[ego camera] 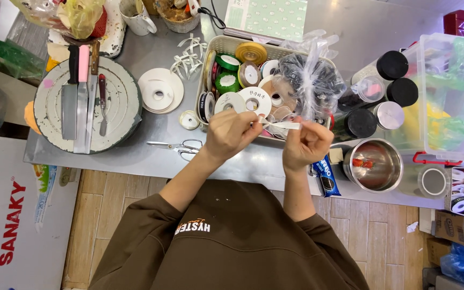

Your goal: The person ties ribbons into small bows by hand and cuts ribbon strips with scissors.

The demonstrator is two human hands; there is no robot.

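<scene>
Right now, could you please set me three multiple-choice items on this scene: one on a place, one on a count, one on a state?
1. Where do the scissors lie?
A. on the metal counter, left of the left hand
B. inside the basket
C. on the floor

2. How many knives lie on the round board?
A. none
B. three
C. six

3. What is the state of the white ribbon?
A. wound untouched on a spool
B. lying loose on the floor
C. held between both hands

Answers: 1 A, the scissors rest on bare steel beside the left wrist. 2 B, three handles show side by side. 3 C, the left hand and the right hand each pinch it in front of the basket.
</scene>
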